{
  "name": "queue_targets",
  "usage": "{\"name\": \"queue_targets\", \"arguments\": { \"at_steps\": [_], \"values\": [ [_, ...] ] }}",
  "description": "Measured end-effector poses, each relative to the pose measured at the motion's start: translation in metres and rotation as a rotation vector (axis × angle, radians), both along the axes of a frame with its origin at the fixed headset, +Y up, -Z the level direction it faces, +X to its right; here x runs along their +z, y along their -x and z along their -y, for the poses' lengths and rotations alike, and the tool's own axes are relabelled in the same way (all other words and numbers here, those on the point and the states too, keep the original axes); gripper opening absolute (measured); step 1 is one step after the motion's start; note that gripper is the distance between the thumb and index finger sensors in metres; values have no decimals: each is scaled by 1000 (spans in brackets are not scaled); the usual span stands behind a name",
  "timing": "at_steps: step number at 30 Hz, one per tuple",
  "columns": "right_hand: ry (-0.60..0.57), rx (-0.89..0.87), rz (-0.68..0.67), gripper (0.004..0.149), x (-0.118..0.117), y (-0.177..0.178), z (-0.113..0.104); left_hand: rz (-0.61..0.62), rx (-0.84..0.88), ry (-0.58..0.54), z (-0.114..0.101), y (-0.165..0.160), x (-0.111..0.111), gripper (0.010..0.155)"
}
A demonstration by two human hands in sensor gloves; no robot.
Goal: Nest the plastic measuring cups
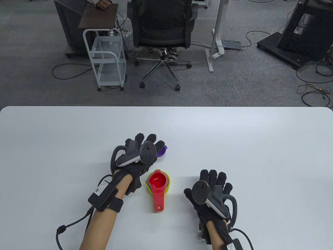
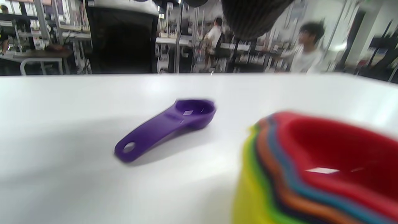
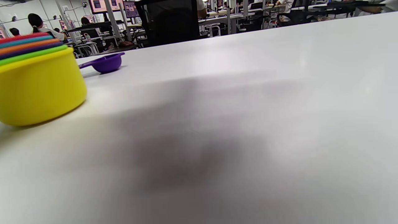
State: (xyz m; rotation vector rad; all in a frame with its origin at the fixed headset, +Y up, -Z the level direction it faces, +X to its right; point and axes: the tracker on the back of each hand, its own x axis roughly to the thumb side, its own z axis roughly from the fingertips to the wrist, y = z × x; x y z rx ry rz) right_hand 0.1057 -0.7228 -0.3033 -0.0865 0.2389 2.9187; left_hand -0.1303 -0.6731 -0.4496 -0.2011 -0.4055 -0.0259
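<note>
While the nested stack [image 1: 157,183] sits near the table's [image 1: 234,145] front middle, we see the red cup [image 1: 157,181] innermost on top, its handle pointing toward the near edge. Outer cup is yellow [image 3: 37,87]; green, purple, orange and blue rims show between in the right wrist view.

The small purple cup [image 2: 168,126] is not nested. It lies flat on the table, beyond the stack and apart from it, bowl up. In the table view only its bowl edge shows past the left fingertips.

Left hand [image 1: 138,156] is above the purple cup, fingers spread and extended, holding nothing we can see; the left wrist view shows the cup lying free, no finger on it.

Right hand [image 1: 210,192] is to the right of the stack, apart from it, fingers loosely extended, gripping nothing. We cannot tell whether it touches the table.
</note>
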Motion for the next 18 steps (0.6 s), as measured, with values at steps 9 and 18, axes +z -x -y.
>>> {"name": "queue_targets", "arguments": {
  "at_steps": [9,18],
  "values": [
    [50,-8,67,94,-4,-16,10,70,57,333,51,-11,-73,57],
    [86,-9,94,94,-6,-22,16,78,29,309,76,-12,-88,62]
  ]
}}
